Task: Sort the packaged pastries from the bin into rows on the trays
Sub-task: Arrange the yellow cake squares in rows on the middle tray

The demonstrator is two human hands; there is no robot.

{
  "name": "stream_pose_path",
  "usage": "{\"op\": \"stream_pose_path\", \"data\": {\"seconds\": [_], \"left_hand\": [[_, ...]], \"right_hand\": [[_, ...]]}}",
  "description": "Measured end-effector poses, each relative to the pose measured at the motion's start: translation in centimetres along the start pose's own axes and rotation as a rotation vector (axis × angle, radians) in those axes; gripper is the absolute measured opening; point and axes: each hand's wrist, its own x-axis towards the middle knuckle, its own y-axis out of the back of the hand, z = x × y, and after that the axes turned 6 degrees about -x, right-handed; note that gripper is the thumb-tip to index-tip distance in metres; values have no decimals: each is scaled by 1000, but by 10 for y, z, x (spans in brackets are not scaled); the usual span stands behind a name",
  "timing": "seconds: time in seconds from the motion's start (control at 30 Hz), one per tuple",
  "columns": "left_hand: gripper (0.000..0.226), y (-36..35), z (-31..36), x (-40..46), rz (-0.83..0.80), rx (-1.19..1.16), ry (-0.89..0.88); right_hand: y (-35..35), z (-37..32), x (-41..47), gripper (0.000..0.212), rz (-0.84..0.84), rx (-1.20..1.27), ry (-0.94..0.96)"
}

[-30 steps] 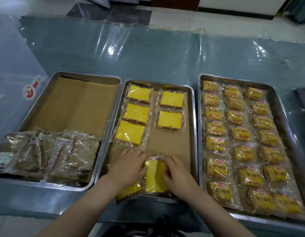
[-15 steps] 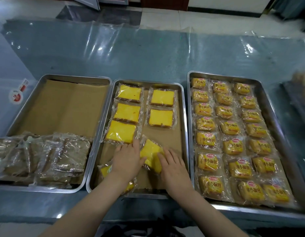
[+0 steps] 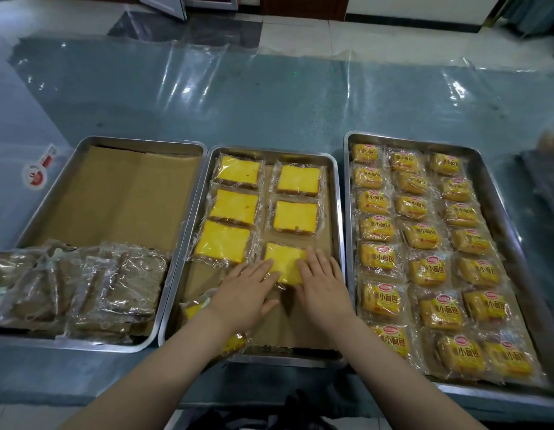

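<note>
Left hand: the left hand (image 3: 247, 293) lies flat, fingers straight, fingertips pressing on the near-left edge of the wrapped yellow cake slice (image 3: 285, 263).
Right hand: the right hand (image 3: 322, 287) lies flat too, fingers extended, resting on the right side of the same slice; neither hand curls round it.
Cake slice: it lies on the brown paper in the middle tray (image 3: 339, 212), third in the right column, just near of two other yellow slices (image 3: 296, 198).
Left column: three yellow slices (image 3: 232, 209) in a line, far to near.
Under the left forearm: another yellow wrapped piece (image 3: 193, 310) at the tray's near-left corner, partly hidden.
Left tray: the left tray (image 3: 139, 142) holds brown paper and, at its near end, a heap of brown pastries (image 3: 83, 287) in clear wrappers.
Right tray: the right tray (image 3: 347, 212) is filled with three columns of small orange bread packs (image 3: 424, 268).
Table: a blue table (image 3: 269, 103) under clear plastic sheeting.
</note>
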Motion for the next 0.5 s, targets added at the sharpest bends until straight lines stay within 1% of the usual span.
{"op": "stream_pose_path", "data": {"seconds": [0.1,0.27,0.4,0.5], "left_hand": [[65,0,-1,8,-14,45,9],[66,3,-1,20,-38,77,40],[64,3,-2,23,-52,-5,42],[56,7,-9,16,7,-140,25]], "right_hand": [[4,4,12,50,-24,10,13],[-1,9,17,49,-20,11,-38],[0,9,17,50,-26,49,-41],[1,6,12,52,13,122,-54]]}}
